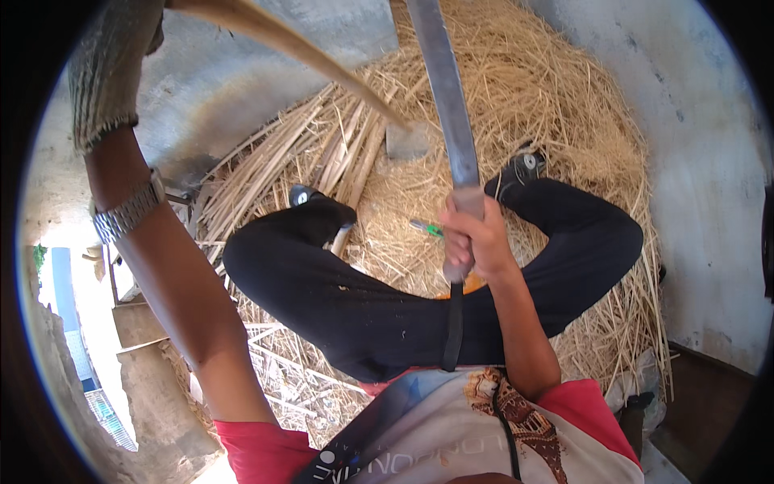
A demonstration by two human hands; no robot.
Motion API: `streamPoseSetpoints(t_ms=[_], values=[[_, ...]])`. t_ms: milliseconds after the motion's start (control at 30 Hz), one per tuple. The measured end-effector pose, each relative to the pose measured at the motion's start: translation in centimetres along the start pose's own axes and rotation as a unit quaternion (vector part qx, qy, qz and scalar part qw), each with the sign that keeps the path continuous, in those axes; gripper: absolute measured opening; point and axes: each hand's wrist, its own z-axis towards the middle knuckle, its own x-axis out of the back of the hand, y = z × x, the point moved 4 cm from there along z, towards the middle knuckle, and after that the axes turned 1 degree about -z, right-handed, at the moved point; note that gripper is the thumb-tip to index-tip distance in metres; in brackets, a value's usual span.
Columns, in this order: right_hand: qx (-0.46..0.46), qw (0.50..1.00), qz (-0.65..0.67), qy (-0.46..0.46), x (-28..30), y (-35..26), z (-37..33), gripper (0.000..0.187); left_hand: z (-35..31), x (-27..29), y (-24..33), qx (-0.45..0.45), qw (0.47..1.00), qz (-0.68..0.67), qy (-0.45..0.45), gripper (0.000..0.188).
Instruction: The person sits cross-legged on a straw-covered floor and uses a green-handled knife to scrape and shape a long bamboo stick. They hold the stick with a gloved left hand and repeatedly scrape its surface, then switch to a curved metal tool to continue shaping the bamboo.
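Note:
My right hand is wrapped round the grip of a machete, whose long grey blade points up and away over the straw. A black strap hangs from below the grip. At the upper left, my left hand wears a grey knitted glove, its fingers partly cut off by the picture's edge. From that glove a long, pale, bamboo-like stick slants down to the right. Its lower end is by a small grey block, left of the blade; whether they touch I cannot tell.
Straw-like shavings heap up around my bent legs. Split strips lie in a pile at the left. A small green-handled tool lies between my feet. Grey walls stand close at the right and ahead.

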Motion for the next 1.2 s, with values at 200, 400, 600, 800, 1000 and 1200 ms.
streamPoseSetpoints(t_ms=[200, 400, 600, 800, 1000, 1200], values=[[-0.119, 0.933, 0.26, -0.22, 0.3, 1.5, -1.6, 0.015, 0.8, 0.2, 0.5, 0.015, 0.997, 0.051, 0.05, 0.022], [-0.097, 0.952, 0.205, -0.208, 0.3, 2.4, -1.7, 0.015, 0.7, 0.0, 1.4, 0.002, 0.998, 0.012, 0.054, 0.02], [-0.097, 0.961, 0.177, -0.188, 0.6, 2.0, -1.7, 0.014, 0.9, -0.6, 0.8, 0.033, 0.997, -0.052, 0.045, 0.02], [-0.055, 0.991, 0.062, -0.107, 0.6, 2.6, -1.3, 0.01, 0.9, -0.3, 1.4, 0.041, 0.998, -0.005, 0.038, 0.02], [-0.029, 0.997, -0.007, -0.07, 0.2, 3.0, -0.3, 0.008, 0.6, -0.4, 1.9, 0.006, 0.998, -0.041, 0.041, 0.02], [0.121, 0.958, -0.252, 0.06, -1.5, 2.4, 2.7, 0.017, 0.8, -0.8, 1.3, 0.031, 0.997, -0.049, 0.059, 0.019]])
